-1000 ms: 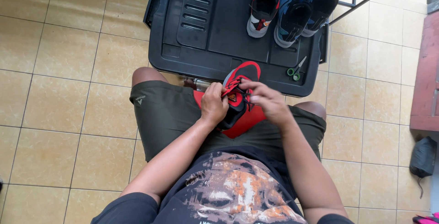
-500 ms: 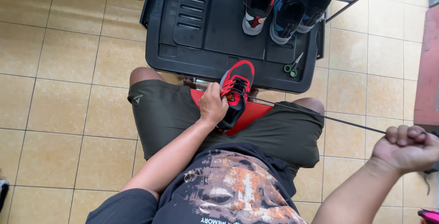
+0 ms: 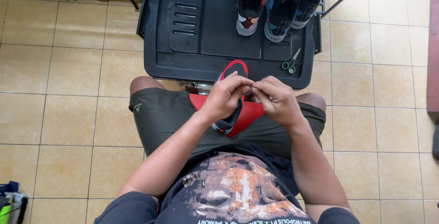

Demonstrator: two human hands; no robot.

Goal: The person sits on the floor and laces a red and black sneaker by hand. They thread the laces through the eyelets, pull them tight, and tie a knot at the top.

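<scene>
Working on a red and black shoe (image 3: 232,114) resting on a red cloth (image 3: 249,114) across the lap. Left hand (image 3: 224,97) and right hand (image 3: 276,99) pinched together above it, presumably on thread; cannot tell. Stitching apparently midway. Scissors (image 3: 290,62) on black lid (image 3: 201,32), three shoes (image 3: 274,4) waiting.

In front of my knees a black plastic lid (image 3: 201,32) lies flat on the tan tiled floor (image 3: 59,114). At its far edge stand three sneakers: a black-and-red one (image 3: 249,4) and two blue ones (image 3: 280,9) (image 3: 305,0), side by side. Green-handled scissors (image 3: 290,62) lie near its right corner.
</scene>
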